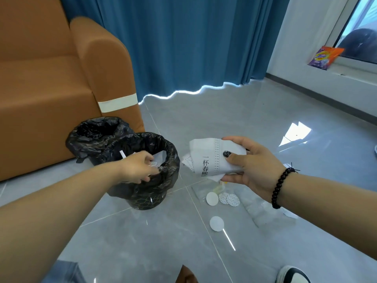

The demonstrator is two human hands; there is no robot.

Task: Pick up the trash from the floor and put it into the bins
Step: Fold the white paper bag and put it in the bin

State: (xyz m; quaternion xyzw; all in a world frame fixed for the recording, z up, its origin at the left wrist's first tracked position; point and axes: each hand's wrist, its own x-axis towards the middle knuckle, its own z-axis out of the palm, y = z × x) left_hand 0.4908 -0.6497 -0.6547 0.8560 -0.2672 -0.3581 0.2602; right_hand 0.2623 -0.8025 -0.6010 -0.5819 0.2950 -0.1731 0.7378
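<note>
Two bins lined with black bags stand by the sofa: a near bin (163, 174) and a far bin (89, 135) behind it. My left hand (138, 168) reaches over the near bin's rim, its fingers pinching a small round foil seal. White paper scraps lie inside that bin. To the right, my right hand (248, 166) grips a crumpled white paper bag (210, 156) with black printed characters, held above the floor. Under it, round seals (224, 199) lie on the tiles, with one more seal (216, 223) nearer to me, beside clear plastic wrappers (257, 209).
An orange sofa (51, 78) fills the left. Blue curtains (193, 43) hang behind. A colourful packet (324, 57) leans on the window ledge at the right. My shoe (291, 274) shows at the bottom right. The floor is glossy grey tile.
</note>
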